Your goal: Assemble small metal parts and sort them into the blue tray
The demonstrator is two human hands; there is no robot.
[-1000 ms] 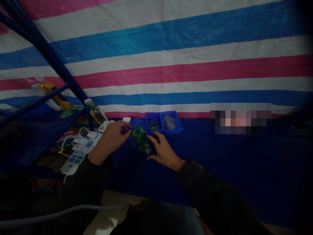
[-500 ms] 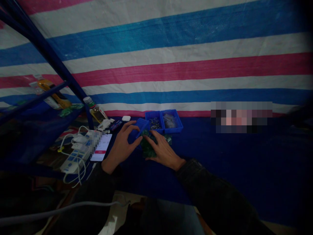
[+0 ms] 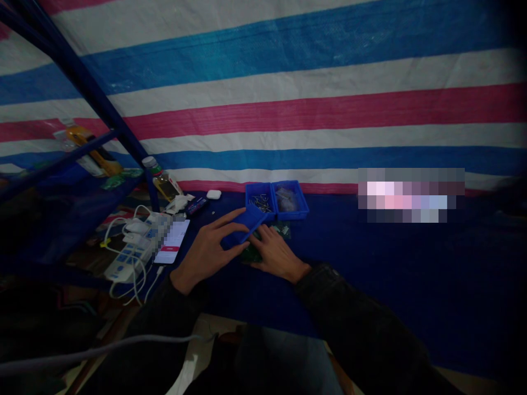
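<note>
My left hand [image 3: 208, 249] grips a small blue plastic box [image 3: 247, 224], thumb on the near side and fingers on the far side. The box is lifted and tilted, its lower right edge close to my right hand. My right hand [image 3: 276, 253] is pressed over crinkly green packets [image 3: 251, 253] on the blue table, its fingers bent around them and the fingertips partly hidden by the box. Another green packet [image 3: 283, 229] lies just beyond the right fingers. What is inside the packets is too dark to make out.
Behind the hands stand a blue bin of metal pieces [image 3: 260, 204] and a blue bin of clear bags [image 3: 287, 201]. At left are a phone [image 3: 173, 241], a power strip [image 3: 127, 258] with white cables, a bottle [image 3: 161, 181] and a white case [image 3: 213, 194]. A striped sheet [image 3: 288, 115] hangs behind.
My left hand has moved the blue box right and tilted it over part of the green packets. My right hand stays over the packets, its fingertips now partly behind the box.
</note>
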